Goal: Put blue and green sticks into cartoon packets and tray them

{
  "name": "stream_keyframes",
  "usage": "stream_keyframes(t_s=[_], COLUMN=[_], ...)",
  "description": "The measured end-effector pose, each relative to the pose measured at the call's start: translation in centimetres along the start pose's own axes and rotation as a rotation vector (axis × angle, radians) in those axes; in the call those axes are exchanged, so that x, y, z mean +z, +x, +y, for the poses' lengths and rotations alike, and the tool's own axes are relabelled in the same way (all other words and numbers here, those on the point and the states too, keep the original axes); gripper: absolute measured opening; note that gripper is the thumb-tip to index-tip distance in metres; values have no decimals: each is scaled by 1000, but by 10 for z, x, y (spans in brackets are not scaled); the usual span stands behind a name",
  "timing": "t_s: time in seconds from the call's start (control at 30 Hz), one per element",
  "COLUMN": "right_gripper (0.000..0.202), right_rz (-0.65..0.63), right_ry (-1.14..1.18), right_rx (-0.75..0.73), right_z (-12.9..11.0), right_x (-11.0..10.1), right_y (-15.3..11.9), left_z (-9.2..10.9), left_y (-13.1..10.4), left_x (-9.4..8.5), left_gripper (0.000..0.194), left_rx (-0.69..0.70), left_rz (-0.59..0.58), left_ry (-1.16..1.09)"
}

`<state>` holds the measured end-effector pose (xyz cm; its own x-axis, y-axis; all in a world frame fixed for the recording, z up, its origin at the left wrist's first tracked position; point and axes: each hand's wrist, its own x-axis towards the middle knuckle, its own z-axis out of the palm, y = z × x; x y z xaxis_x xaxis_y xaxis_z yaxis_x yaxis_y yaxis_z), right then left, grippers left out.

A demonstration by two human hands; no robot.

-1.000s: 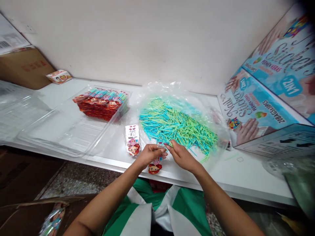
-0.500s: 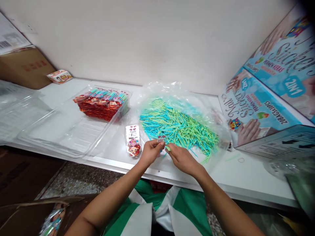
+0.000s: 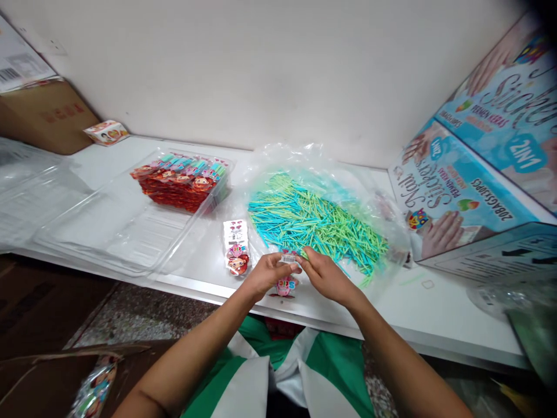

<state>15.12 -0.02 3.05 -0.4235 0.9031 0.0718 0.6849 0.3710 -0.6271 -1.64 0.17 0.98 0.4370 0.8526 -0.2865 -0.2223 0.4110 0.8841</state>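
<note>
Between the thumb and fingers of my left hand (image 3: 268, 275) is a small printed packet (image 3: 286, 285) with a character design, tilted over the table's front edge. My right hand (image 3: 325, 278) is closed in a pinch at the packet's upper end, with the green end of thin sticks (image 3: 304, 253) showing at its fingertips. Just behind both hands, a heap of thin green and blue sticks (image 3: 313, 217) lies on clear plastic. Left of my left hand, a stack of similar packets (image 3: 237, 251) lies on the table.
A clear plastic tray (image 3: 117, 264) on the left holds rows of red filled packets (image 3: 178, 183). Large printed cartons (image 3: 470, 186) stand at the right, a brown carton (image 3: 43, 119) at the far left. A small box (image 3: 107, 133) sits against the wall.
My left hand has turned the packet, so its printed lower part now shows below the fingers. My right fingertips have risen slightly toward the packet's upper end.
</note>
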Motion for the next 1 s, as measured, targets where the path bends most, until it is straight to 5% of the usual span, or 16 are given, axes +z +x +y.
stream_keyframes(t_s=[0.33,0.67,1.0], right_gripper=[25,24,40], right_rz=[-126,-109,-201], right_ry=[82,-65,36], right_rx=[-44,-43,6], right_z=[-8,-6,-8], right_x=[-19,-17,-31], right_y=[-3,-2,-7], left_z=[-6,0,-8], left_y=[-1,-5,-4], left_x=[-4,2,-6], left_gripper=[32,36,27], left_rx=[13,58,123], left_rz=[76,-3,139], left_ry=[44,124,261])
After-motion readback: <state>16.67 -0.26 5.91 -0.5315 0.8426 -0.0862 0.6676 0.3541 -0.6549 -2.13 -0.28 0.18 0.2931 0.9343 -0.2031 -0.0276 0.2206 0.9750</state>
